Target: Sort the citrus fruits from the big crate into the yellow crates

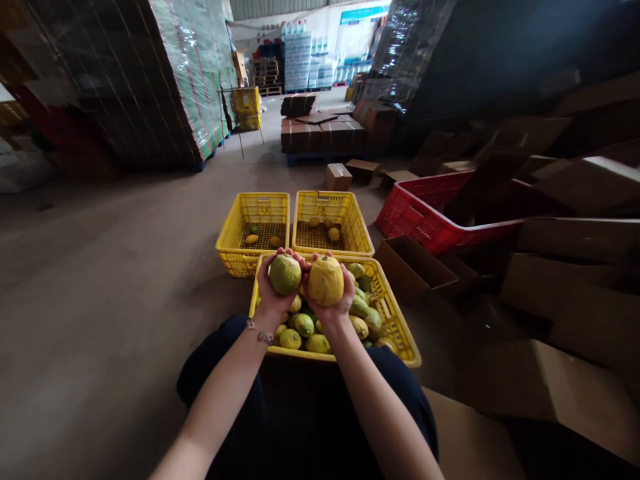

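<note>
My left hand (274,297) holds a green fruit (285,275), palm up with the fingers around its far side. In my right hand (341,308) rests a larger yellow fruit (326,281), cupped the same way. Both hands are side by side above the near yellow crate (411,343), which is filled with green and yellow fruits (304,325). Beyond it stand two more yellow crates, the left one (227,230) and the right one (361,230), each with a few fruits on the bottom.
A red crate (425,220) and an open cardboard box (415,267) stand to the right, with more cardboard (575,380) beside my legs. A small carton (338,177) sits beyond the yellow crates. Wrapped pallet stacks (185,73) rise at the back left.
</note>
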A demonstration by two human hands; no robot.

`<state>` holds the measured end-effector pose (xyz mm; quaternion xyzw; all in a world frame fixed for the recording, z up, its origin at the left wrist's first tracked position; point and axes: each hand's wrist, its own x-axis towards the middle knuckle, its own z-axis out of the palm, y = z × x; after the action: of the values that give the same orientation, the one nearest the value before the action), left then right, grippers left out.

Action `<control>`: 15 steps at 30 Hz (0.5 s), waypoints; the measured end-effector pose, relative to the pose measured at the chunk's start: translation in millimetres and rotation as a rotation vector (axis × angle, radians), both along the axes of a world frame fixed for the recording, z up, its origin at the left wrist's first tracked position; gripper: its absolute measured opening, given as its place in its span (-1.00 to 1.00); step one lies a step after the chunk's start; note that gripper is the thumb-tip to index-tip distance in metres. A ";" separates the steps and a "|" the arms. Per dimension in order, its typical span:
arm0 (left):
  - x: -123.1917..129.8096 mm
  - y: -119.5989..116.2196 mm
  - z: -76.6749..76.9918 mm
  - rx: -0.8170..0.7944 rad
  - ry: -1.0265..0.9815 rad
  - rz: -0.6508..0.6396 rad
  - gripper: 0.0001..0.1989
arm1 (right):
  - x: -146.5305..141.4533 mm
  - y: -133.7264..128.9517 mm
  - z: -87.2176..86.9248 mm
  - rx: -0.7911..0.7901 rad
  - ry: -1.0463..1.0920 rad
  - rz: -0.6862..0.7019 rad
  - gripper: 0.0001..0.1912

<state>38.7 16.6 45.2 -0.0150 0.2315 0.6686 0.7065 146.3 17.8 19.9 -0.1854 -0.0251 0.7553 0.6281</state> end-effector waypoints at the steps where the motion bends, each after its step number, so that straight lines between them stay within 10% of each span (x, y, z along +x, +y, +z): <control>1: -1.0 -1.3 0.1 0.029 0.000 -0.008 -0.84 | 2.0 -0.4 -0.3 0.015 -0.013 0.015 -0.75; 8: -8.4 -12.2 0.6 0.036 0.121 -0.157 -0.48 | 16.2 -3.0 -13.7 0.240 -0.187 0.106 -0.75; 15: -17.0 -8.1 -26.8 0.331 0.242 -0.393 -0.38 | 26.5 8.0 -34.5 0.802 -0.081 0.356 -0.71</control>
<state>21.7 8.5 18.5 0.2254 0.2004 0.5446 0.7826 172.8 25.9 -14.6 0.0506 -0.3726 0.7742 0.5091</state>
